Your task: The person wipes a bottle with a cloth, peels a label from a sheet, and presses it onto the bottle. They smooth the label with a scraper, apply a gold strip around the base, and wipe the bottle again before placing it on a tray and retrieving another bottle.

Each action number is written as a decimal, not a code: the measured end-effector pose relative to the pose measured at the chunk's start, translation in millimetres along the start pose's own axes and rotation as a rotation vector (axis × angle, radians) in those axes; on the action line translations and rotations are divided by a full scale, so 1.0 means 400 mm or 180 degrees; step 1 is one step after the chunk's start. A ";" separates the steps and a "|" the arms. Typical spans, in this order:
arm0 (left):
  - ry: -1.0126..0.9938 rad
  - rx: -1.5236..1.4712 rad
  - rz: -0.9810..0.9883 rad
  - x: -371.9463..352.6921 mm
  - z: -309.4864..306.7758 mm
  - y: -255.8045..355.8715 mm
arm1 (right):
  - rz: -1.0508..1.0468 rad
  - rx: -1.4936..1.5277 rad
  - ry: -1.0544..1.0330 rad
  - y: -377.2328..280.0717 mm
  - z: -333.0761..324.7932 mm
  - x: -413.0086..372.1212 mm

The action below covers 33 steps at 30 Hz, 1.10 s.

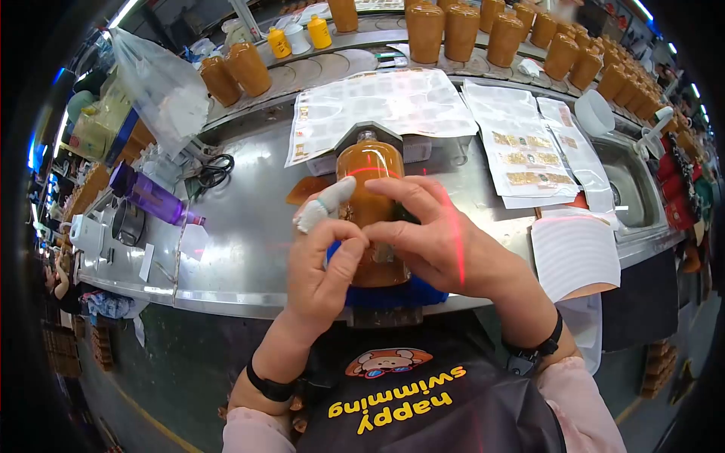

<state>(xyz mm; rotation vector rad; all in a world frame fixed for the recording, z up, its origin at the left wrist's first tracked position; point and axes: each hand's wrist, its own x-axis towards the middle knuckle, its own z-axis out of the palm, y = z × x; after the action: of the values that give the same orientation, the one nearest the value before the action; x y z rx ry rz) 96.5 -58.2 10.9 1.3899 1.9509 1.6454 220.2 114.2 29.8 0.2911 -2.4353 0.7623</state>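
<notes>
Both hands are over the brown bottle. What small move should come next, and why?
Perhaps the left hand and the right hand should draw slightly apart, so the brown bottle shows better: they meet closely over it and cover part of its surface. I cannot tell whether they pinch anything small.

The left hand (320,266) and right hand (451,243) partly hide the middle of the brown bottle (370,159).

The sleeves (593,404) were pale pink; the black apron (491,415) bore yellow "happy swimming" lettering (396,404) and a cartoon figure (387,364) in blue goggles; left wristband (269,386) and right wristband (545,345) were both black; a whitish cover (330,201) sheathed one finger of the left hand (319,264).
</notes>
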 end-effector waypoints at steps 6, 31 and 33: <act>0.0427 0.0511 0.0531 -0.050 -0.008 -0.049 | -0.0029 0.0040 0.0013 0.008 -0.024 -0.012; 0.0007 -0.0891 -0.0018 -0.011 0.022 -0.118 | 0.1428 0.0961 0.0404 -0.034 0.025 -0.039; 0.0048 -0.0977 -0.0106 -0.008 0.035 -0.111 | 0.1523 0.1000 0.0450 -0.023 0.033 -0.048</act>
<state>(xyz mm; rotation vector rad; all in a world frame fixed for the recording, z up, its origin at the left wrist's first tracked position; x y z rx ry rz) 85.7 -47.8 -33.4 1.2235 1.6318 1.8493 233.3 99.8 13.8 -0.2354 -2.2658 1.3271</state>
